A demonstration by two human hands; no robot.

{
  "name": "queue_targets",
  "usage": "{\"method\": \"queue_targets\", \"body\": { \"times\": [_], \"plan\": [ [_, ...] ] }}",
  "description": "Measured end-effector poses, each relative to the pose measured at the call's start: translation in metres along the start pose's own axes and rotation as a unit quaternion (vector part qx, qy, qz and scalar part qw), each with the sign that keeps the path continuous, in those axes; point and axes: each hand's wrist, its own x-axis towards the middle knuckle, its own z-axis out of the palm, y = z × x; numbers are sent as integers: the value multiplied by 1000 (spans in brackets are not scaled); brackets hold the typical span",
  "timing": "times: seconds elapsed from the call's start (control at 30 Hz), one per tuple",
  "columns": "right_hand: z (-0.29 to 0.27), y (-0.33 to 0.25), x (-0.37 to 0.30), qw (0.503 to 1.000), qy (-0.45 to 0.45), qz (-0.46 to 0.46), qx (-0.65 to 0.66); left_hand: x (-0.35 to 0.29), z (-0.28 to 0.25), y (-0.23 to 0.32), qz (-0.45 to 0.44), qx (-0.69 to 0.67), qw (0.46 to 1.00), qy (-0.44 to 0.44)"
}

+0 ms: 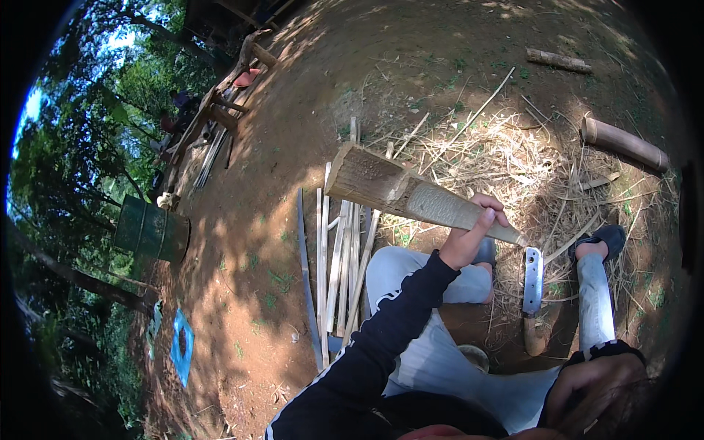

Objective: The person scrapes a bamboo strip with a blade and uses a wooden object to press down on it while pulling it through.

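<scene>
1. Head camera, far left: a blue sheet (pixel 180 348) lies on sunlit earth, with a green drum (pixel 152 229) farther up, near the trees.

2. Left of the seated person's knee, I see a bundle of pale strips (pixel 337 275), narrow and lying roughly side by side. I take these for the finished share of the work.

3. At centre, a split bamboo piece (pixel 422 199), broad and crossed by a node, is held raised and tilted above the ground. It is far wider than the strips, so I judge it only partly worked, with narrowing not yet done.

4. The left hand (pixel 465 240) grips it near its far, right-hand end, thumb on the upper side and fingers curled around the edge, pinching it firmly.

5. Beyond, a scatter of shavings (pixel 513 150) suggests to me that plenty of cutting is done.

6. Between the feet, a broad-bladed knife (pixel 533 282) points away from the person, its tip just beside the bamboo's end.

7. Lower right, a blurred, shaded shape (pixel 587 385) may be the right hand; I cannot tell, nor how its fingers stand.

8. Far right, a round bamboo length (pixel 627 144) lies unsplit, apparently work left over.
</scene>
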Motion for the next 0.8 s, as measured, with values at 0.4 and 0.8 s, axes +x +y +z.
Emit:
{"method": "queue_targets", "body": {
  "times": [0.4, 0.8],
  "plan": [
    [-98, 195, -337, 764, 412, 463, -179, -1, -10, 5, 74, -19, 994, 82],
    [-80, 275, -498, 375, 251, 816, -361, 15, 6, -4, 9, -90, 996, 15]
  ]
}}
